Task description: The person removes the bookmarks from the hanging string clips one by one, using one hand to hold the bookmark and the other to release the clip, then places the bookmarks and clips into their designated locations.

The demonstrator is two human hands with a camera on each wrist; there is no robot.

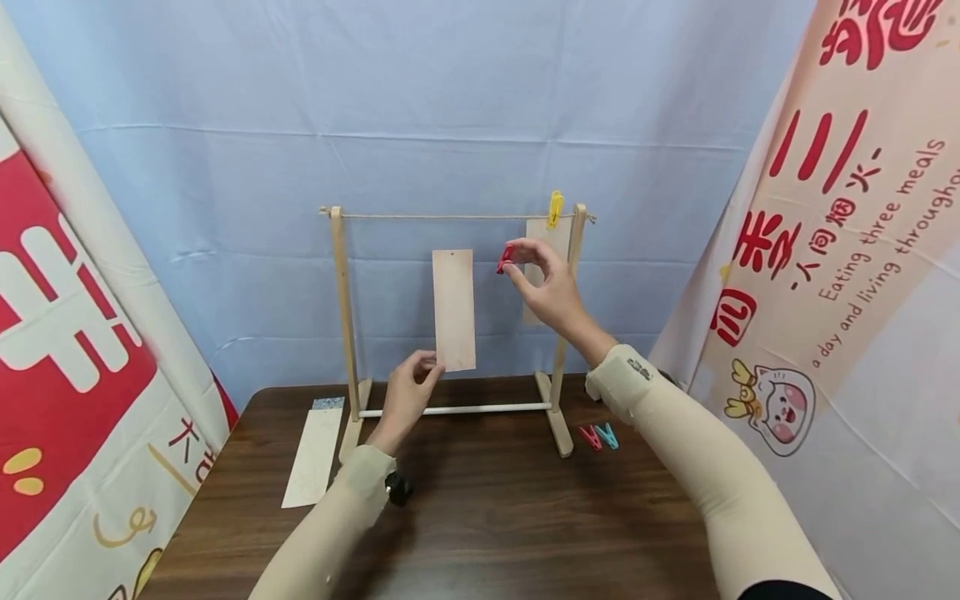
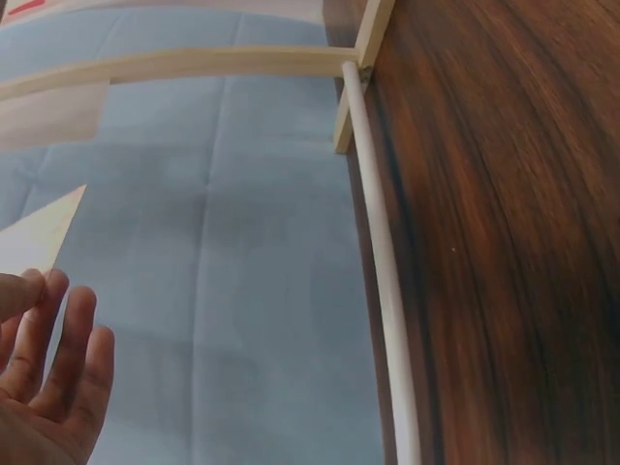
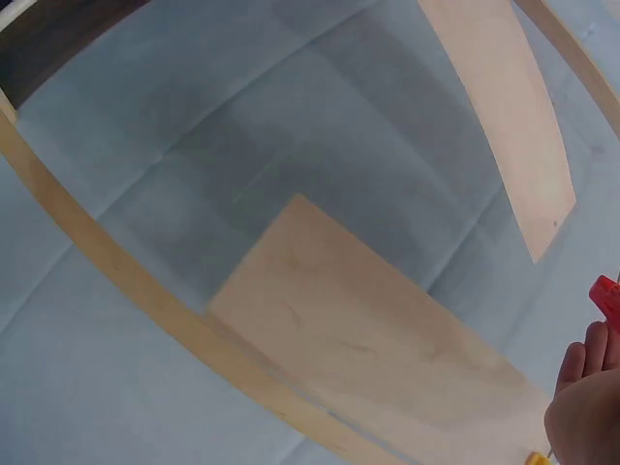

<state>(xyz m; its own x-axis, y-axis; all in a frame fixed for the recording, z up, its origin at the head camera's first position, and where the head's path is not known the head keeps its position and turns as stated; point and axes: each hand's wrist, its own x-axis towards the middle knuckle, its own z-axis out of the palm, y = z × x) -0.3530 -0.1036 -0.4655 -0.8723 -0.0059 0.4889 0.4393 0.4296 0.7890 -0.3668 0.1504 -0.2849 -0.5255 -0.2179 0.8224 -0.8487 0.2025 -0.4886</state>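
Observation:
My left hand (image 1: pixel 408 387) pinches the lower left corner of a long pale card (image 1: pixel 454 308), which stands upright with a small hole near its top edge. The card's top sits below the string (image 1: pixel 442 217) of a wooden rack (image 1: pixel 341 292). To the right, my right hand (image 1: pixel 551 287) holds a red clothespin (image 1: pixel 506 258) between thumb and fingers, level with the card's upper part. Behind that hand, a second pale card (image 3: pixel 378 334) hangs from the string by a yellow clothespin (image 1: pixel 555 210). The left wrist view shows thumb and finger on the card's corner (image 2: pixel 48 232).
A pink clothespin (image 1: pixel 590 438) and a blue clothespin (image 1: pixel 607 436) lie on the dark wooden table (image 1: pixel 480 517) right of the rack. At the left lies another pale card (image 1: pixel 313 458) with a blue patterned piece (image 1: pixel 327 403) at its top. A white rod (image 1: pixel 487 409) joins the rack's feet.

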